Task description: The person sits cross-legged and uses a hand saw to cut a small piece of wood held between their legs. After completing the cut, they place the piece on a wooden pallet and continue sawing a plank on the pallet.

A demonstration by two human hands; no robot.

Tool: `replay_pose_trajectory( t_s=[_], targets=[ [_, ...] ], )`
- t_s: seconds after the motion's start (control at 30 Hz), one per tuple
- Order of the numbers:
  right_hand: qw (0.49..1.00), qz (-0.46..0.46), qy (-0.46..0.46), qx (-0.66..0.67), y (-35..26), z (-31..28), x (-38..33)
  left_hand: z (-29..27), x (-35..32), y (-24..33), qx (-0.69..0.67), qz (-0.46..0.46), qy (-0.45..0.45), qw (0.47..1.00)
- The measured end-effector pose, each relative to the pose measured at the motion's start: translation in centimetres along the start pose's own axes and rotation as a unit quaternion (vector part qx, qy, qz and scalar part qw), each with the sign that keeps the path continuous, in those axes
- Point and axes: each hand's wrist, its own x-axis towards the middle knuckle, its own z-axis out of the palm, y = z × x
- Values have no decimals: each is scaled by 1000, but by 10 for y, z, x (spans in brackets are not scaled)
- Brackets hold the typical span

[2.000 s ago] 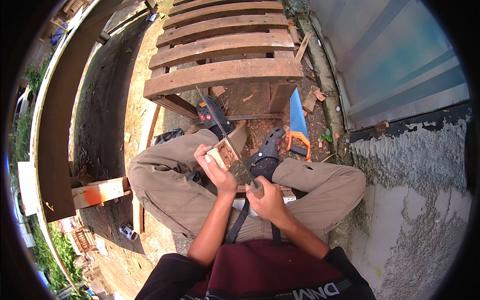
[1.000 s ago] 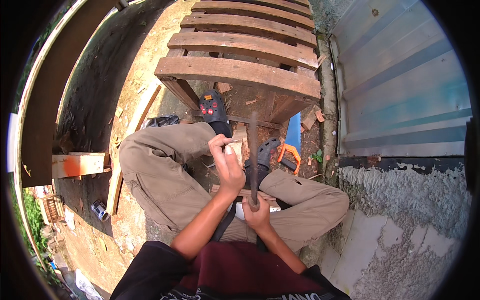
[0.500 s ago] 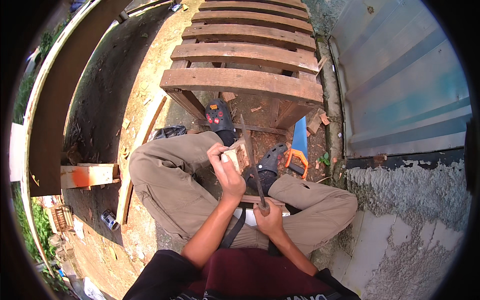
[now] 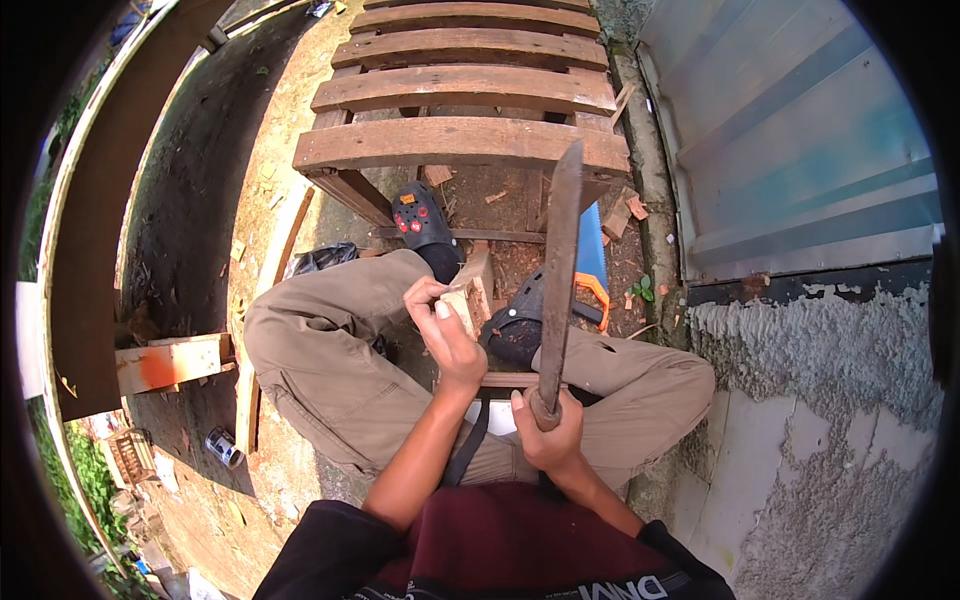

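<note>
Wood block (image 4: 468, 297) sits pinched in our left hand (image 4: 447, 335) above the knees, while our right hand (image 4: 548, 435) wraps tight round the machete (image 4: 558, 290), blade raised and pointing away, just right of the block; beyond lie the pallet (image 4: 460, 145) and blue saw (image 4: 590, 262).

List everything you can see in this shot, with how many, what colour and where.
Machete: one, dark rusty blade, raised upright in the right hand.
Wood block: one, pale, held in the left hand.
Pallet: one, brown slats, ahead of the feet.
Handsaw: one, blue blade, orange handle, on the ground right of the feet.
Metal sheet: one, grey-blue, at right.
Can: one, on the dirt at left.
Shoes: two, black.
Left hand: one, centre.
Right hand: one, lower centre.
</note>
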Motion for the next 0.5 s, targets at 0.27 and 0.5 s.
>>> replay_pose_trajectory(
  t_s=[0.27, 0.5],
  targets=[
    [997, 23, -38, -68, 64, 20, 3, 6, 9, -6, -14, -4, 20, 1000],
    [995, -78, 29, 54, 5, 10, -5, -7, 11, -5, 6, -34, 43, 998]
  ],
)
